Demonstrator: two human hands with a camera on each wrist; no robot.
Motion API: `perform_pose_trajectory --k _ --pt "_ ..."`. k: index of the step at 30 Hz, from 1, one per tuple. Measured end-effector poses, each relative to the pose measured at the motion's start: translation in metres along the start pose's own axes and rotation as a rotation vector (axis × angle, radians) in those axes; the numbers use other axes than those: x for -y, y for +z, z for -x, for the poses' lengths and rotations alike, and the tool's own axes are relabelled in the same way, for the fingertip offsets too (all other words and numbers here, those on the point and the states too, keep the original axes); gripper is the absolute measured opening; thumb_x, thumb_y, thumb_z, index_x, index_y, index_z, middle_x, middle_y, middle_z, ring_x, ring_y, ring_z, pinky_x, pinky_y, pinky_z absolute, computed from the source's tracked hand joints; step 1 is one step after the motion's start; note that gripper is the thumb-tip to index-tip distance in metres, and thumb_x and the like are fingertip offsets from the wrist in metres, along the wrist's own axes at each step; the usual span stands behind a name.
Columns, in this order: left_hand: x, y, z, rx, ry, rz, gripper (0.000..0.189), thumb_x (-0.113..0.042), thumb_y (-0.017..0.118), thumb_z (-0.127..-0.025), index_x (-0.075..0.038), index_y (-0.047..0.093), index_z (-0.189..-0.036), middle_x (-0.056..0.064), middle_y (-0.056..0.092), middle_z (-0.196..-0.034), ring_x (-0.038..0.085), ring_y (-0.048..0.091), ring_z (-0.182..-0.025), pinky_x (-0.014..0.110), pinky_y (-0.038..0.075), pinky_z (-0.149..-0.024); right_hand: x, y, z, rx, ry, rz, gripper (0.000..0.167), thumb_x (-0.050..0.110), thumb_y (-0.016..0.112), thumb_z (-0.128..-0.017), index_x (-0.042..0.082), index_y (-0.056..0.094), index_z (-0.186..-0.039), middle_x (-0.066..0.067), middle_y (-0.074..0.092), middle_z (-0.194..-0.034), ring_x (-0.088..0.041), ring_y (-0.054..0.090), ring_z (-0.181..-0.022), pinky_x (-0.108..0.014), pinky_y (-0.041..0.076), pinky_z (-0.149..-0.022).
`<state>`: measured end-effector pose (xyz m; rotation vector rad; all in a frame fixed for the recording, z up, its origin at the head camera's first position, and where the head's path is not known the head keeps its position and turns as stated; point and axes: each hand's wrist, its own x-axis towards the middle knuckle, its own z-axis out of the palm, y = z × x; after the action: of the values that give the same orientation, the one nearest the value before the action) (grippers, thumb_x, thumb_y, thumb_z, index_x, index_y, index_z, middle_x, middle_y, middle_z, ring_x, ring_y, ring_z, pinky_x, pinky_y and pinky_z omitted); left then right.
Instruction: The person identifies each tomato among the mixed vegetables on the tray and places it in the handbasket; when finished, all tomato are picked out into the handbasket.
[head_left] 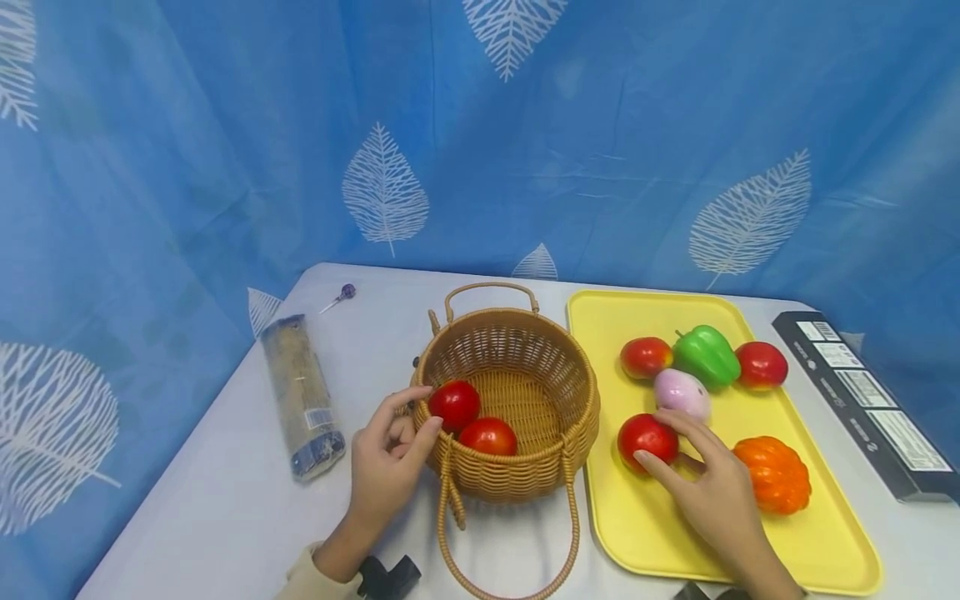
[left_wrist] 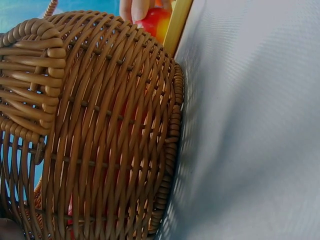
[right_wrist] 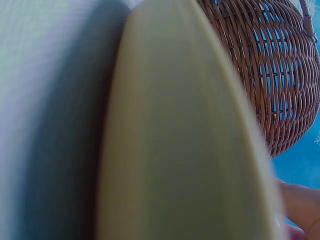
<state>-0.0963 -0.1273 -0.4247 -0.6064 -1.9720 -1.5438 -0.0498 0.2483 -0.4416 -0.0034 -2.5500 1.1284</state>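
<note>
Currently, the tabletop (head_left: 225, 517) carries a yellow tray (head_left: 600, 333) and, to its left, a wicker basket (head_left: 517, 479). Your left hand (head_left: 390, 467) is at the basket's near-left rim, fingers bent; whether they grip it you can't tell, but a light, steadying touch would serve best. Your right hand (head_left: 708, 492) has hold of a red fruit (head_left: 643, 440) over the tray's left part, its fingers parted about as wide as the fruit: thumb on the near side, forefinger on the far side. Whether the fruit touches the tray isn't clear. Judging by its glossy skin, it could slip, so settle your grip around its middle and lift straight up, sparing the pale purple vegetable (head_left: 682, 393) just behind.
</note>
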Motion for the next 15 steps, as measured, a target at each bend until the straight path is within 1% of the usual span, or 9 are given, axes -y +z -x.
perform_pose_trajectory --k 6,15 --pt "0.0000 -0.0005 0.0016 -0.004 -0.008 -0.006 0.043 0.007 0.076 -0.085 -0.003 0.066 -0.125 -0.004 0.038 -0.055 0.001 0.029 -0.049 0.017 0.024 -0.041 -0.0004 0.0007 0.0001 0.018 0.028 -0.022 0.051 0.021 0.087 -0.084 0.019 0.068 -0.132 -0.001 0.064 -0.136 0.012 0.052 -0.113 -0.008 0.049 -0.081" --pt "-0.0001 0.0003 0.0011 -0.005 -0.004 0.001 0.043 0.009 0.076 -0.084 -0.002 0.066 -0.125 -0.003 0.038 -0.055 0.002 0.029 -0.048 0.017 0.023 -0.040 0.0025 0.0001 0.0009 -0.002 0.023 -0.057 0.052 0.016 0.088 -0.083 0.019 0.069 -0.132 -0.004 0.063 -0.136 0.010 0.053 -0.115 -0.009 0.050 -0.081"
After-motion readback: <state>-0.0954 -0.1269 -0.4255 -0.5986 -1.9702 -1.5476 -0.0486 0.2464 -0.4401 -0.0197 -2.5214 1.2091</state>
